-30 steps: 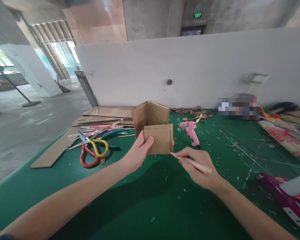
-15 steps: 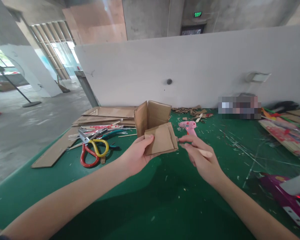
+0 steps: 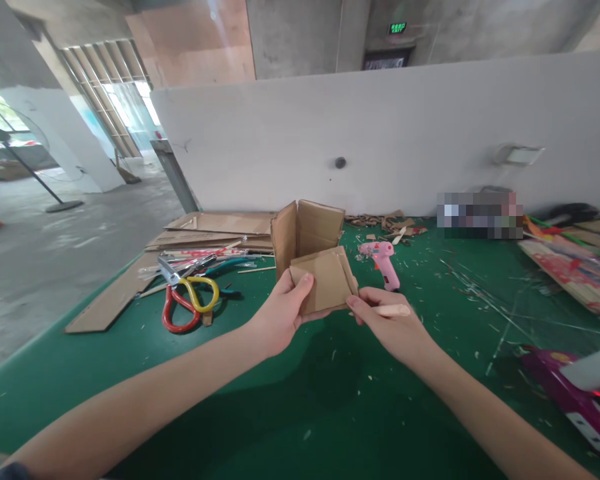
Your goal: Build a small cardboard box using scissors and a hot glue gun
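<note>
Right hand (image 3: 385, 323): is now touching the lower right corner of the layered cardboard (image 3: 323, 283), having come in from just beside it; thumb and forefinger are pinching there.
Wooden stick (image 3: 396, 311): is lying across the right palm, seemingly tucked so those fingertips are staying free.
Left hand (image 3: 280, 317): is gripping the cardboard's left side, thumb pressing its face, probably steadying the layers and leaving the opposite edge reachable.
Layered cardboard: is hanging tilted above the table (image 3: 260, 413), in front of the standing cardboard panels (image 3: 321, 223) near the far edge.
Glue gun (image 3: 386, 265): is resting toward the far edge, beyond the right hand, apparently within reach.
Scissors (image 3: 181, 308): are lying toward the left edge, outside the working space.
</note>
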`<state>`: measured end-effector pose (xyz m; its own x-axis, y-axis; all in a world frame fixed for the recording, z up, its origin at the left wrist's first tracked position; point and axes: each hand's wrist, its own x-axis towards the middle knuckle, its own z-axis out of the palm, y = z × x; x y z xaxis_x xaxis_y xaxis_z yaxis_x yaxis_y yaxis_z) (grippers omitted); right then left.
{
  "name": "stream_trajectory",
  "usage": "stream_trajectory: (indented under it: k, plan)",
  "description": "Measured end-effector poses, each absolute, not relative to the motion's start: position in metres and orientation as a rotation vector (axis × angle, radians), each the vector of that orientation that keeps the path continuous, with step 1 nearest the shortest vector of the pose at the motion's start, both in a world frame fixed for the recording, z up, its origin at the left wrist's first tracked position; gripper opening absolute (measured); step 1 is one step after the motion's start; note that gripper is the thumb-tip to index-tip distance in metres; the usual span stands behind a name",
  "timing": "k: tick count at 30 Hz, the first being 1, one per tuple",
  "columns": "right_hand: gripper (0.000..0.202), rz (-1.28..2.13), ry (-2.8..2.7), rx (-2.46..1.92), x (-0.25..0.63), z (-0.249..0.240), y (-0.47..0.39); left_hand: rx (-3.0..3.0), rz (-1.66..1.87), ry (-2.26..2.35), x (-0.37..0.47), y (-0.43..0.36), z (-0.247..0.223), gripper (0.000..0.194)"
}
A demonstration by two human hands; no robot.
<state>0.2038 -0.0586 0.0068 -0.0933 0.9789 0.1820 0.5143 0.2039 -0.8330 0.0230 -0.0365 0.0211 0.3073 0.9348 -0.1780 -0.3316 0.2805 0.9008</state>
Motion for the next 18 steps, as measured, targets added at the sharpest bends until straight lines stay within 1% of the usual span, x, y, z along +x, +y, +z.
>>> stream_trajectory:
  k: [4, 9, 15, 18]
  plan:
    - [0.043, 0.708, -1.783, -1.467, 0.213, 0.01, -0.053, 0.932, 1.059, 0.767, 0.025, -0.037, 0.009, 0.033]
    - [0.044, 0.666, -1.871, -1.507, 0.232, 0.022, -0.051, 1.033, 1.031, 0.794, 0.021, -0.031, -0.001, 0.032]
    - [0.043, 0.625, -1.972, -1.489, 0.247, 0.026, -0.049, 1.087, 1.051, 0.78, 0.016, -0.021, 0.0, 0.033]
    - [0.043, 0.612, -2.012, -1.486, 0.251, 0.027, -0.048, 1.121, 1.033, 0.83, 0.015, -0.018, 0.0, 0.037]
